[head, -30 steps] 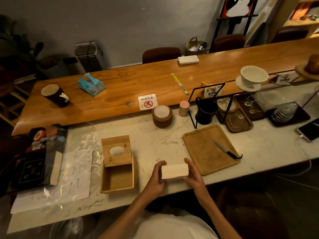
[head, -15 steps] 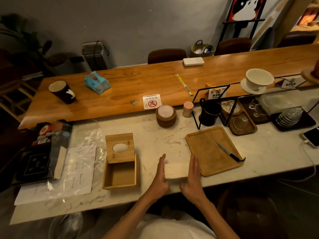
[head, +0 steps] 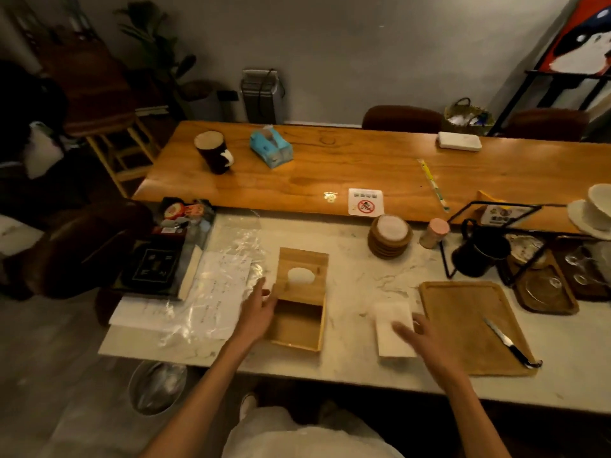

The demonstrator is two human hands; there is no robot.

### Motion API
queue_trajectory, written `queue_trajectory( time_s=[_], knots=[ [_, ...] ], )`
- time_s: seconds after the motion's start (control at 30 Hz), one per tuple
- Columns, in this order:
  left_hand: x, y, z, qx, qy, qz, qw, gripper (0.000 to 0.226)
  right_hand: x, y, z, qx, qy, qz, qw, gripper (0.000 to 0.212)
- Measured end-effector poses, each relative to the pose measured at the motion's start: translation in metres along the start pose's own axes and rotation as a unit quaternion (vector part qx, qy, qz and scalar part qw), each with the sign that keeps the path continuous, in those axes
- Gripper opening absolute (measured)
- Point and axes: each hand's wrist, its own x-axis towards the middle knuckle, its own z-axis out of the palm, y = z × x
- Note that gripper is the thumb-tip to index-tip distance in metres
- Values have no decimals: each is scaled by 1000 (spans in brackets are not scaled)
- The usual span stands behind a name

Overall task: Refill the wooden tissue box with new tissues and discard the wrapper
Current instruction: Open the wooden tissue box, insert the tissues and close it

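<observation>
Tissues (head: pixel 390 314) lie on the tabletop (head: pixel 357 282), right of the open box (head: pixel 297 327). We note right hand (head: pixel 429 338) flat-fingered on them; left hand (head: pixel 259 314), fingers extended, touches the box's side.

head-worn view, facing forward and down, near marble counter (head: pixel 357 285)

We see a white marble counter (head: pixel 357 285). Near its front edge sit the open wooden tissue box (head: pixel 297 325), a stack of tissues (head: pixel 390 315) and a wooden board (head: pixel 463 325). A clear plastic wrapper (head: pixel 238 246) lies toward the left end, and coasters (head: pixel 390 238) stand by the back edge.
</observation>
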Motion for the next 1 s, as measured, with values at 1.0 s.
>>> queue_trajectory(
  time_s=[1.0],
  knots=[
    [90,28,-39,-64,-262,113,956,31,-13,-99,233,-710,-180,-79,676,73]
  ],
)
